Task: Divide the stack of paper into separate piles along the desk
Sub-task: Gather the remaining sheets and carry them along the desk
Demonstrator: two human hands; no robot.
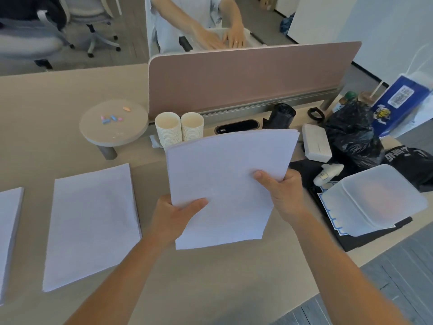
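Observation:
A stack of white paper (225, 174) is held up above the beige desk (210, 277), tilted toward me. My left hand (174, 215) grips its lower left edge, thumb on top. My right hand (281, 191) grips its right edge, thumb on the top sheet. A flat pile of paper (93, 221) lies on the desk to the left of the held stack. Another paper pile (8, 231) lies at the far left, cut off by the frame.
Two stacks of paper cups (179, 130) stand behind the held paper, before a pink divider screen (246, 78). A small round stand (113, 124) sits at back left. A translucent plastic box (379, 198), a black bag (351, 134) and a tissue pack (316, 141) crowd the right. A person sits beyond the divider.

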